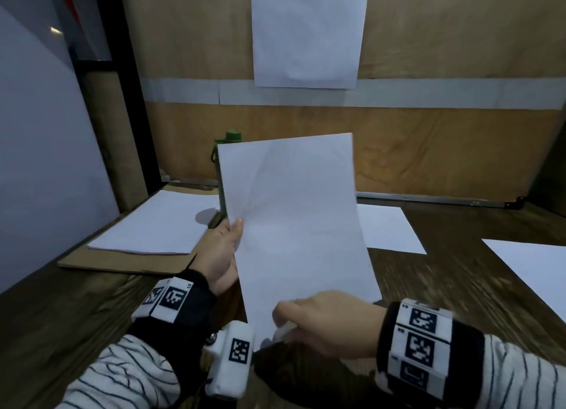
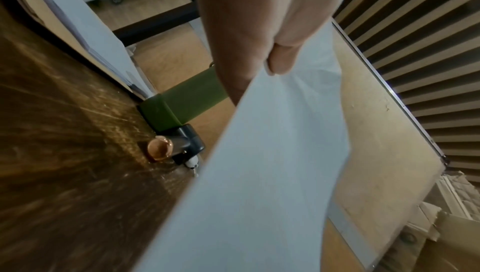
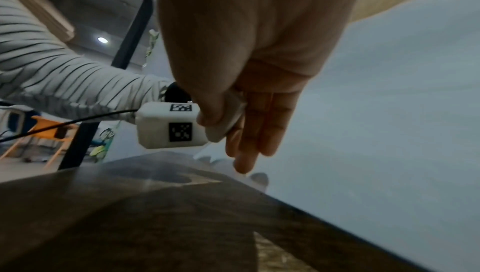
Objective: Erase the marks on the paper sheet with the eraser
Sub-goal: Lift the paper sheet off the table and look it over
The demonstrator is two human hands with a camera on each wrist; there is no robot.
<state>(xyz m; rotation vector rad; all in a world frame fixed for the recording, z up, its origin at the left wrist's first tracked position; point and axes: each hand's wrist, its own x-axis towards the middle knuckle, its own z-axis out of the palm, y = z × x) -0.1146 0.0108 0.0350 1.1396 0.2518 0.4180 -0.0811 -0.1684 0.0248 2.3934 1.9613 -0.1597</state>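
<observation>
Paper sheet (image 1: 294, 222) held upright above table (image 1: 444, 280), lower edge near tabletop; left hand (image 1: 222, 255) pinches sheet's left edge, thumb on front. Right hand (image 1: 324, 323) at bottom edge, grips white eraser (image 3: 224, 120)

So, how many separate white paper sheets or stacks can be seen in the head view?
5: held sheet in the hands, one taped on the wall, stack at left, one behind the held sheet, one at right edge. Others may be hidden.
</observation>
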